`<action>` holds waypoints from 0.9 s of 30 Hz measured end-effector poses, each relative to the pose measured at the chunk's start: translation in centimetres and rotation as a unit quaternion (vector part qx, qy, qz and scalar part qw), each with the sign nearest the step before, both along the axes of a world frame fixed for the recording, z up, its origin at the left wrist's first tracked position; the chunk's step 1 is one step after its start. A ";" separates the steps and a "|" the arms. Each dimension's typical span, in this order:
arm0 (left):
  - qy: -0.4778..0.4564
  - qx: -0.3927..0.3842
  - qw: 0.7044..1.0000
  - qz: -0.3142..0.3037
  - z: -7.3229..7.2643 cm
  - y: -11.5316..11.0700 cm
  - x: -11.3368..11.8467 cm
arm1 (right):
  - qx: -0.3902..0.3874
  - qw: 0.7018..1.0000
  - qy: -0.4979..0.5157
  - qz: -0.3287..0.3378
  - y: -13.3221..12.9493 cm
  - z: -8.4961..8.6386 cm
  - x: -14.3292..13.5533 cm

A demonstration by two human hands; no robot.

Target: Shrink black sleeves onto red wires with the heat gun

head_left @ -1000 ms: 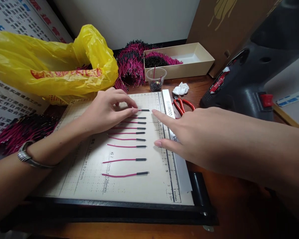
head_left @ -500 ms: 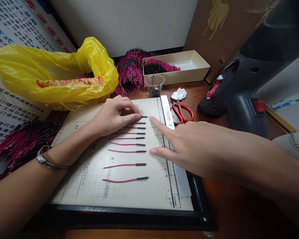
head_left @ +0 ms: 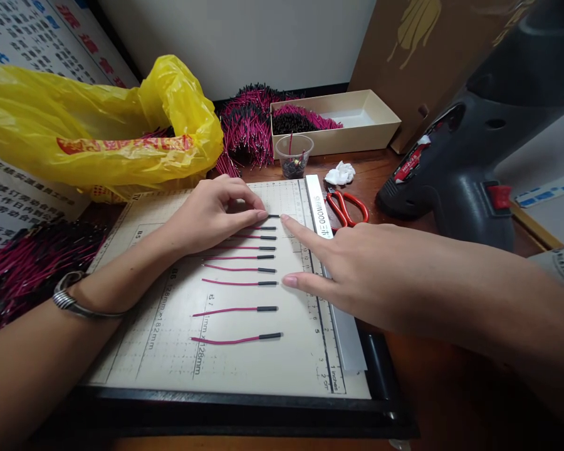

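Several magenta wires with black sleeved ends, such as the nearest one [head_left: 235, 341], lie in a column across a cream cutting board [head_left: 291, 369]. My left hand [head_left: 216, 213] rests at the far end of the column, thumb and forefinger pinched on the farthest wire [head_left: 273, 216], whose black end sticks out to the right. Its other fingers curl over the board and cover parts of the wires. From the right comes my right hand [head_left: 352, 263], holding nothing. Its forefinger reaches the tip of the farthest wire's black end, and its thumb is apart, beside a lower wire's tip.
Behind the board are a yellow bag [head_left: 136, 160], wire bundles [head_left: 249, 128], a cream box [head_left: 357, 134], a plastic cup [head_left: 294, 156] and crumpled tissue [head_left: 341, 173]. Red-handled scissors [head_left: 348, 210] lie by the metal strip [head_left: 348, 338]. A dark heat gun [head_left: 455, 188] stands right.
The view has shifted slightly. My right forefinger has moved a little left, closer to the tip of the farthest wire. My left hand keeps its pinch.
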State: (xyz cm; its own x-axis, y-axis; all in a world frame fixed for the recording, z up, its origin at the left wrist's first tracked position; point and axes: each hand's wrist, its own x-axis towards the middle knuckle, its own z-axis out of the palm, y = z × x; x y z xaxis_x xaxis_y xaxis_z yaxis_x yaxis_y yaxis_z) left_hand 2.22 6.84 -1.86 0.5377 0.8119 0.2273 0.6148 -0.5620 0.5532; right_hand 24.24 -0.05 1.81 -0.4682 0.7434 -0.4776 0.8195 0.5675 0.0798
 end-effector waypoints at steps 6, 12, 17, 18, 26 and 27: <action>0.004 0.011 1.000 -0.003 0.0 0.0 0.0 | 0.023 1.000 0.011 0.007 0.0 -0.3 0.0; 0.005 0.018 1.000 -0.009 -0.1 0.0 0.0 | 0.010 0.999 0.013 -0.030 0.1 0.0 -0.2; 0.003 0.024 1.000 -0.015 -0.2 0.1 -0.1 | 0.026 0.999 0.012 -0.026 0.1 0.0 -0.2; 0.004 0.024 1.000 -0.015 -0.2 0.1 -0.1 | 0.034 0.999 0.010 -0.024 0.1 0.0 -0.2; 0.015 0.026 0.999 -0.015 -0.1 0.1 -0.1 | 0.070 0.997 -0.004 -0.018 -0.1 -0.1 -0.3; 0.015 0.026 0.999 -0.015 -0.1 0.1 -0.1 | 0.077 0.997 -0.005 -0.014 -0.1 -0.1 -0.2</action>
